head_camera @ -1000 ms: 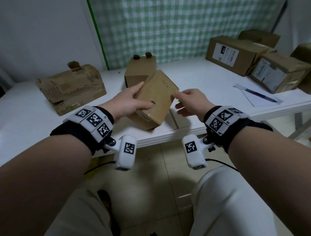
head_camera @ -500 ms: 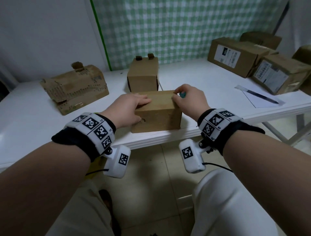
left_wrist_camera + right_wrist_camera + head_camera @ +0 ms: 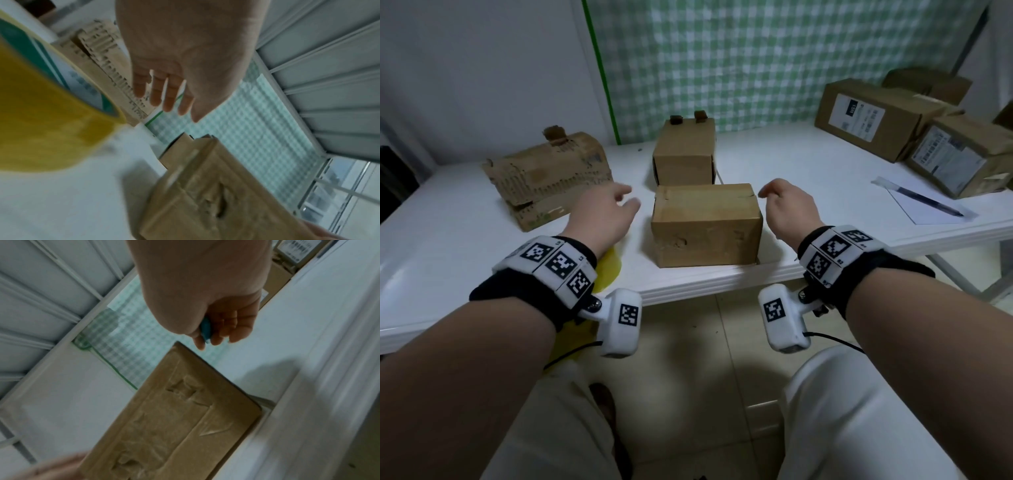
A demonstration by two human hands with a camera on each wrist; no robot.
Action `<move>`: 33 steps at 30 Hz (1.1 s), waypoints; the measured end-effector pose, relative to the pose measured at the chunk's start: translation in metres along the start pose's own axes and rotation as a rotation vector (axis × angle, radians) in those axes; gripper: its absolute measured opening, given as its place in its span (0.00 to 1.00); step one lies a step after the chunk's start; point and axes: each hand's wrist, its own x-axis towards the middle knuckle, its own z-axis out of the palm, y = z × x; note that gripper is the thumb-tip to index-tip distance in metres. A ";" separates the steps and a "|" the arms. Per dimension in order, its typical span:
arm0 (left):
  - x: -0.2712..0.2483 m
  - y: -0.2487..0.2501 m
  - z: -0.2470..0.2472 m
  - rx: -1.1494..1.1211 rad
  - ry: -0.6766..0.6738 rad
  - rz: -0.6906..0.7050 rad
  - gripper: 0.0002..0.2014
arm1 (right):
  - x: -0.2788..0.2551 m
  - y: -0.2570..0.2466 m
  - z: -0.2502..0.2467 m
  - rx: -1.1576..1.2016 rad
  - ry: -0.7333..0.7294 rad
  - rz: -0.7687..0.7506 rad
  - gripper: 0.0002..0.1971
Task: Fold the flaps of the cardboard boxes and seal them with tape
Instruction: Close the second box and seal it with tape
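A closed brown cardboard box (image 3: 705,226) lies flat near the front edge of the white table (image 3: 448,240); its taped, dented side shows in the wrist views (image 3: 176,426) (image 3: 207,199). My left hand (image 3: 626,200) hovers just left of the box with its fingers (image 3: 164,97) straight and apart, holding nothing. My right hand (image 3: 767,193) hovers just right of the box, its fingers curled round a small teal object (image 3: 205,330). Neither hand touches the box. A yellow tape roll (image 3: 51,113) sits on the table under my left wrist (image 3: 609,270).
A second small box (image 3: 685,154) stands directly behind the first. A torn cardboard box (image 3: 548,178) lies at the left. Labelled boxes (image 3: 876,116) (image 3: 962,157) stack at the back right, with a sheet of paper and a pen (image 3: 924,202) in front of them.
The box, held tilted by both hands a second ago, now lies flat on the table. Both hands have let go of it and moved apart to its sides.
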 end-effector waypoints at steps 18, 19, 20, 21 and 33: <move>0.015 -0.030 0.018 0.545 -0.181 -0.140 0.04 | 0.007 0.027 0.017 -0.238 -0.266 0.166 0.22; 0.016 -0.029 0.018 0.539 -0.154 -0.122 0.04 | 0.008 0.027 0.017 -0.232 -0.254 0.166 0.22; 0.016 -0.029 0.019 0.545 -0.139 -0.110 0.06 | 0.009 0.026 0.017 -0.226 -0.242 0.163 0.22; 0.016 -0.029 0.019 0.552 -0.132 -0.103 0.08 | 0.009 0.026 0.016 -0.215 -0.229 0.157 0.22; 0.007 -0.013 -0.044 -0.523 0.226 -0.290 0.08 | -0.010 -0.041 -0.009 0.042 0.260 -0.273 0.11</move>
